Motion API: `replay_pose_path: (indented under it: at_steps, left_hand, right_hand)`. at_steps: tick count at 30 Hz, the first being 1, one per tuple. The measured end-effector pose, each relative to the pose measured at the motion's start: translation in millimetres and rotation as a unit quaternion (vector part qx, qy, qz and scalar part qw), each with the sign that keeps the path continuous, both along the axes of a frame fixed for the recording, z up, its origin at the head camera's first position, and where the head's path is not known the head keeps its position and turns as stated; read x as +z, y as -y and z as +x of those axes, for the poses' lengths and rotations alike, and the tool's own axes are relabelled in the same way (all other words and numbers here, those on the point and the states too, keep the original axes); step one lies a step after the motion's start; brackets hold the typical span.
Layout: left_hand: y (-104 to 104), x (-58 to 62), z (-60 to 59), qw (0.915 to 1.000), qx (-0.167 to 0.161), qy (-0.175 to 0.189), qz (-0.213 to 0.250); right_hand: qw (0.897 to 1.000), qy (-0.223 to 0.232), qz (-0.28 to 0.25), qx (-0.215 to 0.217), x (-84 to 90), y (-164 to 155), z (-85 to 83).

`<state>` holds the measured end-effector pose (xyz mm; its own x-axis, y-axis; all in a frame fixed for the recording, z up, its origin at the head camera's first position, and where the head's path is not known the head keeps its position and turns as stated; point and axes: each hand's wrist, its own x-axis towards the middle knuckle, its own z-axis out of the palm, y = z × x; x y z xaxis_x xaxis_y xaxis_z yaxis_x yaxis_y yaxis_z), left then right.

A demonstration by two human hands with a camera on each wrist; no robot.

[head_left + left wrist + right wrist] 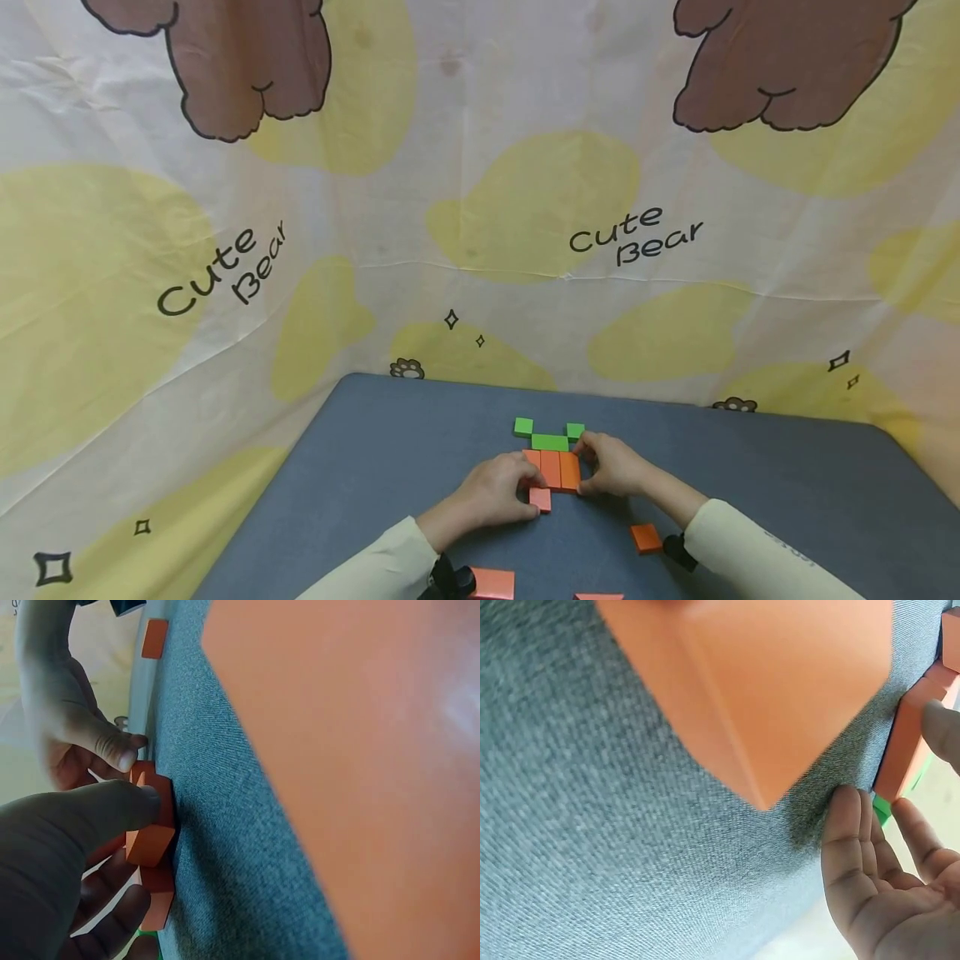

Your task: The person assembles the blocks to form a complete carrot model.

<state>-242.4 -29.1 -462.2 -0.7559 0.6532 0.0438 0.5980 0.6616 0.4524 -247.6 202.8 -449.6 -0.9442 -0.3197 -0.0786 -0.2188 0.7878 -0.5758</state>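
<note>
flanking a small figure of flat blocks on the grey table (750, 467), both hands work at its orange part. the left hand (495, 490) comes in from the near left; its fingers (112, 806) curl around a small orange block (540, 499) that sits just below the left end of a row of three upright orange blocks (552, 468), thumb on top and the other fingertips tucked under and beside it in the left wrist view. the right hand (613, 465) rests against the right end of that row; its fingers (844, 825) lie loosely together and only slightly bent, tips touching the table and the edge of the nearest orange block (904, 750), with a sliver of green showing between them. whether the thumb presses the row from above i cannot tell.

above the orange row lies a green bar (550, 442), touching it, with two small green squares at its upper corners: one at the left (523, 427) standing a little apart, one at the right (575, 431) just by the right hand's fingertips.

nearer the person, loose orange pieces lie apart from the figure: one square (646, 537) by the right sleeve, a larger block (492, 583) under the left wrist, and another at the bottom edge (598, 596). a bear-print cloth (480, 208) hangs behind the table.
</note>
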Motion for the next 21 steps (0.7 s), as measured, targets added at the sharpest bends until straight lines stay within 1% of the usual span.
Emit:
replay_pose_path:
  at_steps: [3,9,13,17,21]
  left_hand:
    - [-1.0,-0.6,-0.4,1.0000,0.000,0.000,-0.001]
    - [-2.1,-1.0,-1.2,1.0000,0.006,-0.003,0.000]
    - [-2.1,0.2,-1.4,0.9999,0.010,-0.003,0.000]
    - [-2.2,1.3,-1.3,0.9998,0.018,0.000,-0.002]
    - [-2.3,0.2,-0.8,0.9997,0.022,-0.002,-0.013]
  right_hand:
    - [1.000,0.000,0.003,0.008,0.4,-1.6,1.2]
    - [1.000,0.007,-0.012,0.021,5.5,-5.6,6.8]
    - [0.999,-0.004,-0.024,0.033,9.4,-12.8,12.6]
    - [0.998,-0.007,-0.040,0.056,13.7,-23.4,21.4]
    - [0.996,0.016,-0.036,0.077,18.3,-36.8,35.5]
